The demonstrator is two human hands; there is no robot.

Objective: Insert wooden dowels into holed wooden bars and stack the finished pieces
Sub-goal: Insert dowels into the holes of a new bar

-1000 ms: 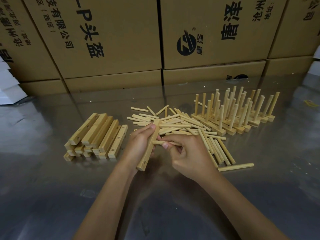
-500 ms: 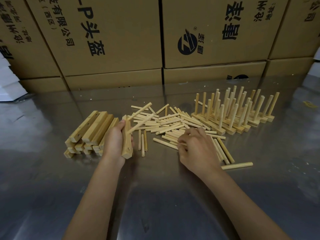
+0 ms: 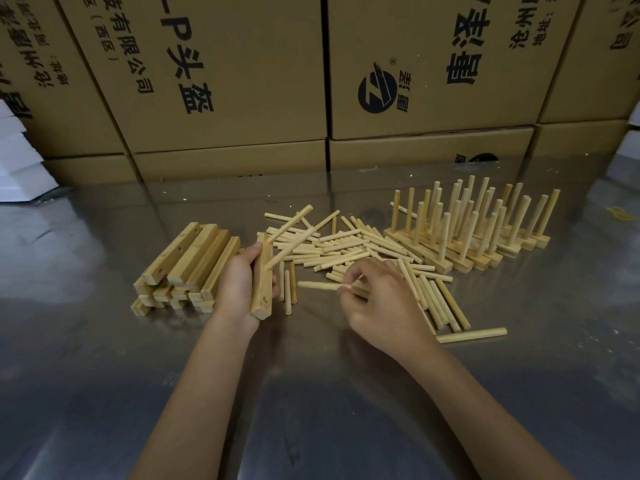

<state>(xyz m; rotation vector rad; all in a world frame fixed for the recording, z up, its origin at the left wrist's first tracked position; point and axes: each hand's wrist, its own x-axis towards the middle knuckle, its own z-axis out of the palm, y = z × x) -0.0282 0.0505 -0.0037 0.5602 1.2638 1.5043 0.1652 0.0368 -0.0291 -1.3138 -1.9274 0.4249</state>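
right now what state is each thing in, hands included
left hand: grips a bar
held bar: off the table, two dowels in, near hole empty
right hand: pinches a loose dowel
pinched dowel: lying flat on the table
dowel heap: loose, scattered flat
empty bars: stacked, holes unfilled
finished pieces: in a row, dowels upright
stray dowel: lying apart

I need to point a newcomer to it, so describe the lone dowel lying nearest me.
Start at the pile of loose dowels mid-table, then look toward the near edge, past the right hand. One dowel lies alone on bare metal, almost crosswise, touching no others.
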